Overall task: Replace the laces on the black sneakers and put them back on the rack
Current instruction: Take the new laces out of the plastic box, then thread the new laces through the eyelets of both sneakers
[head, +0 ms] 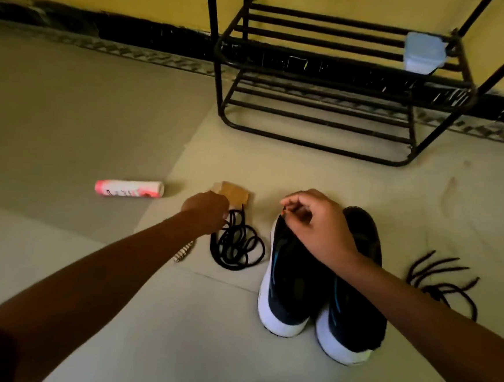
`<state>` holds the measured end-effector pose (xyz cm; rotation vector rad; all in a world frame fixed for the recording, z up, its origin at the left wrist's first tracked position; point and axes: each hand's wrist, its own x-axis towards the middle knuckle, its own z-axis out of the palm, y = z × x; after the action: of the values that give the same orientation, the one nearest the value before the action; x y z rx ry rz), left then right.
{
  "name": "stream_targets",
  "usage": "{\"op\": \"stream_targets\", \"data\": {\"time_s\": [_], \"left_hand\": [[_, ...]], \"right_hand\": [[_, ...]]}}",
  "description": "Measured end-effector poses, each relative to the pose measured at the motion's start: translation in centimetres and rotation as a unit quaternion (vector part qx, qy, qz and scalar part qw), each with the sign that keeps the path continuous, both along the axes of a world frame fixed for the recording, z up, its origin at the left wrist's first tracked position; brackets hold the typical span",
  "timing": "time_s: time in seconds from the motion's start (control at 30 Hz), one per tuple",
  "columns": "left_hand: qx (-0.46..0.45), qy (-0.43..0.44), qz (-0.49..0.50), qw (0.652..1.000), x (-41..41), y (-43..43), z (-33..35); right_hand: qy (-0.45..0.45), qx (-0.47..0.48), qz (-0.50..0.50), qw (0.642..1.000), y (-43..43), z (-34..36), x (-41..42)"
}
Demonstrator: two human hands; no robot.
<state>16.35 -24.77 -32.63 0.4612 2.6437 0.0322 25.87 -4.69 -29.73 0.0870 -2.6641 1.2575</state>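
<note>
Where the black sneakers [293, 287] stand side by side on the floor [99, 118], white heels are nearest the camera and toes point toward the rack [319, 121]. No lacing is visible on either shoe.

Right hand [317, 223]: hovers over the front of both shoes, fingers curled. Thumb and forefinger pinch a lace end [284, 210] just above the toe of the shoe on the left of the view. A thin dark strand runs down from the pinch into that shoe.

Left hand [207, 210]: reached out just beside the shoes, seen from the back. Its curled fingers close on the top of a coil of black laces [237, 245]. The rest of the coil lies loose on the floor, near the left shoe but not touching it.

A small brown card [235, 192] lies on the floor at the far edge of the left hand. A short striped cord [184, 252] shows partly from under the left forearm.

A second tangle of dark laces [441, 281] lies on the floor on the far side of the shoes, apart from them.

A pink and white tube [129, 187] lies on its side, well off to the left.

The black metal rack stands against the yellow wall beyond the shoes. A pale plastic box [423, 53] sits on its upper shelf at the right end.
</note>
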Motion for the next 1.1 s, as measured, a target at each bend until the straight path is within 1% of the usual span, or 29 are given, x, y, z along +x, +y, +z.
{"op": "stream_targets", "data": {"time_s": [0.07, 0.13, 0.37, 0.5, 0.6, 0.73, 0.83, 0.9, 1.0, 1.1], "left_hand": [[-0.021, 0.016, 0.033, 0.999, -0.2, -0.9, -1.5], [-0.020, 0.013, 0.057, 0.998, -0.4, -1.6, -2.7], [0.044, -0.026, 0.119, 0.992, -0.6, -0.9, -4.6], [0.044, -0.029, 0.126, 0.991, -0.4, -0.8, -5.1], [0.080, -0.028, 0.143, 0.986, -0.8, -0.9, -4.7], [0.162, -0.036, 0.152, 0.974, -1.8, -1.0, -2.6], [0.256, -0.111, 0.177, 0.944, -2.7, -1.2, -0.2], [0.294, -0.180, 0.183, 0.921, -3.1, -1.2, 1.6], [0.310, -0.262, 0.155, 0.901, -3.2, -0.8, 4.0], [0.316, -0.305, 0.102, 0.893, -3.1, -0.2, 6.1]], "right_hand": [[-0.018, 0.005, 0.004, 1.000, -0.2, -0.4, 0.4], [-0.031, 0.011, -0.001, 0.999, -0.1, -0.8, 0.7], [-0.040, 0.002, -0.007, 0.999, 0.1, -1.5, 1.0], [-0.042, -0.005, -0.007, 0.999, 0.0, -1.6, 1.0], [-0.043, -0.006, -0.005, 0.999, 0.0, -1.4, 1.0], [-0.042, -0.008, -0.008, 0.999, 0.1, -0.9, 1.0], [-0.032, -0.014, -0.007, 0.999, 0.0, -0.5, 0.9], [-0.028, -0.025, -0.008, 0.999, -0.1, -0.2, 0.8], [-0.033, -0.044, -0.003, 0.998, -0.4, 0.4, 0.6], [-0.052, -0.037, 0.008, 0.998, -0.8, 1.1, 0.3]]}}
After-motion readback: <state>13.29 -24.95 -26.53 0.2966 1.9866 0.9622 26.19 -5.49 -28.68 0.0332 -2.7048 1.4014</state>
